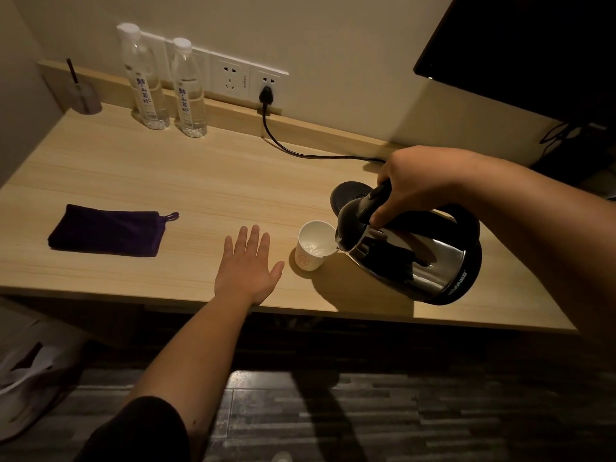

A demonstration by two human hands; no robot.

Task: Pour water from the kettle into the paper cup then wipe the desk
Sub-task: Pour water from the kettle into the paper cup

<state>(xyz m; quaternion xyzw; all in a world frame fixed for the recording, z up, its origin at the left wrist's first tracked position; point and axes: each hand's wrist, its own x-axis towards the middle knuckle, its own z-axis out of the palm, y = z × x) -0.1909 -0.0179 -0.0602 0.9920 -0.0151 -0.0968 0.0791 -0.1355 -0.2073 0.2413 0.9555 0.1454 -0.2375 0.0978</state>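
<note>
A steel kettle with a black handle is tilted to the left, its spout over the rim of a white paper cup. Water shows in the bottom of the cup. My right hand grips the kettle's handle from above. My left hand lies flat on the wooden desk just left of the cup, fingers apart, not touching it. A folded dark purple cloth lies on the desk further left.
The kettle's black base sits behind the cup, its cord running to a wall socket. Two water bottles stand at the back wall, with a small holder and pen in the left corner. A dark screen hangs top right.
</note>
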